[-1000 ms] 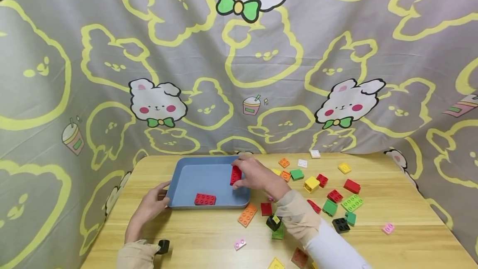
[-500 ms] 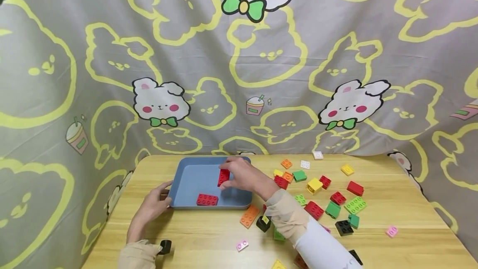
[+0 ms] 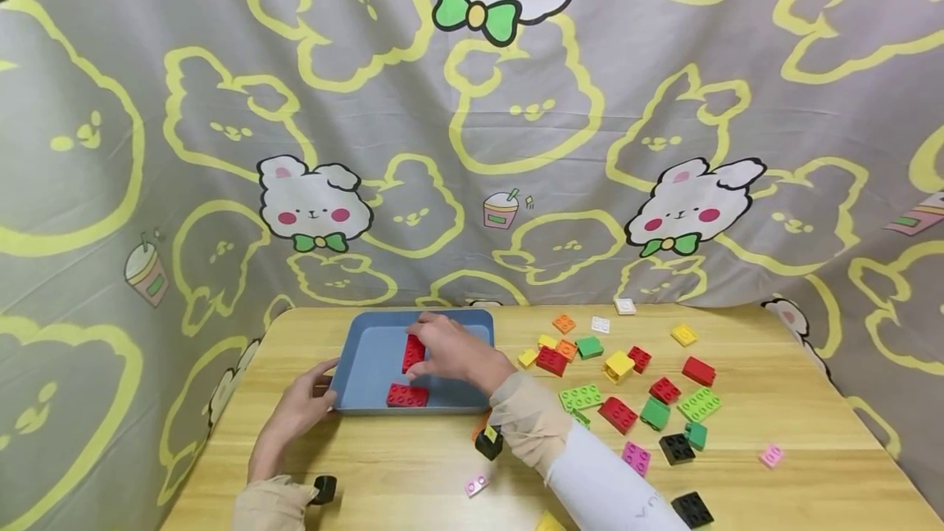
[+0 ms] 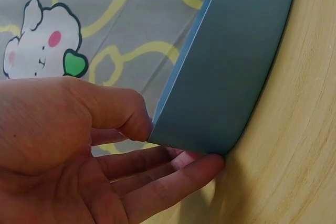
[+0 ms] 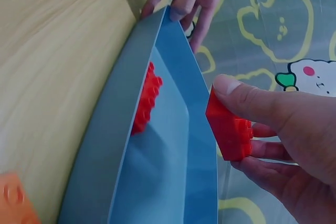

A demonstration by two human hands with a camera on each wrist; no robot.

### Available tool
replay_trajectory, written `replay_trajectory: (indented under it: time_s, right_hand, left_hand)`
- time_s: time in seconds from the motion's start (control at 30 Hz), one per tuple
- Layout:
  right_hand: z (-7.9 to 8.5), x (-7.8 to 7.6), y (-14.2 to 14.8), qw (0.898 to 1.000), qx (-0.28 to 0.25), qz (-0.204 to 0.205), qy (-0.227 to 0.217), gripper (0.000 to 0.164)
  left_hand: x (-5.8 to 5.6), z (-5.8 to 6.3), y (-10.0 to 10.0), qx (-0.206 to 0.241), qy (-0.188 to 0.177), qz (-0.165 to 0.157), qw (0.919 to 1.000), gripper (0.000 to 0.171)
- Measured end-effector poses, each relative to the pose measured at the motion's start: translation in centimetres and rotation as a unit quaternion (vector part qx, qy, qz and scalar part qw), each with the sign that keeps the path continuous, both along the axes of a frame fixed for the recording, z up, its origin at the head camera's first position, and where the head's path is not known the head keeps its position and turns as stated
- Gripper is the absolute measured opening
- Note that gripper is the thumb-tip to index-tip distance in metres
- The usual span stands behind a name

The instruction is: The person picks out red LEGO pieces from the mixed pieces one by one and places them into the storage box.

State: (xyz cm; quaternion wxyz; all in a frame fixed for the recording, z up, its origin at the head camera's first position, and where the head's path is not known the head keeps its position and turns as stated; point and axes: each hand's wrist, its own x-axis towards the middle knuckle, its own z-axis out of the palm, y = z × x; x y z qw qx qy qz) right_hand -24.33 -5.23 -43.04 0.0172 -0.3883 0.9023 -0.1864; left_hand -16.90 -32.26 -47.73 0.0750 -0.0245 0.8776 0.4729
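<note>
A blue tray (image 3: 369,355) stands on the wooden table, and my left hand (image 3: 297,406) holds it at its left front corner. In the left wrist view the thumb (image 4: 137,121) is at the tray's rim, with the other fingers along the outer wall and lower edge. My right hand (image 3: 448,351) pinches a red toy brick (image 5: 227,124) between thumb and fingers, above the inside of the tray. Another red brick (image 3: 407,396), studs up, lies in the tray near its front wall, just in front of the held one.
Loose bricks are scattered over the table's right half, among them a light green one (image 3: 699,405), a yellow one (image 3: 618,366) and a black one (image 3: 692,509). A small pink brick (image 3: 476,485) lies in front of the tray. A patterned curtain (image 3: 546,269) hangs behind.
My right hand has carried the red brick leftward across the tray, from its right side to about the middle. My left hand has stayed at the tray's corner.
</note>
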Motion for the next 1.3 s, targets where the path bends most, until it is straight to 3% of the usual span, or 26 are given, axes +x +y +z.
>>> replay_trajectory:
  time_s: [0.3, 0.7, 0.9, 1.3]
  right_hand:
    - [0.1, 0.3, -2.3, 1.0, -0.009, 0.005, -0.009, 0.062]
    - [-1.5, 0.8, -6.1, 1.0, -0.005, -0.002, 0.02, 0.055]
    - [-2.2, 1.2, -8.1, 1.0, -0.002, -0.004, 0.011, 0.05]
    - [-3.5, 1.4, -9.4, 0.997, 0.071, -0.025, 0.017, 0.033]
  left_hand:
    - [0.0, -0.1, -0.1, -0.006, 0.003, -0.002, 1.0, 0.06]
    - [0.0, -0.2, -0.3, -0.005, 0.002, 0.003, 1.0, 0.059]
    - [0.0, -0.2, -0.3, -0.003, 0.005, 0.004, 1.0, 0.059]
    - [-0.1, -0.3, -0.1, 0.002, 0.002, 0.008, 1.0, 0.059]
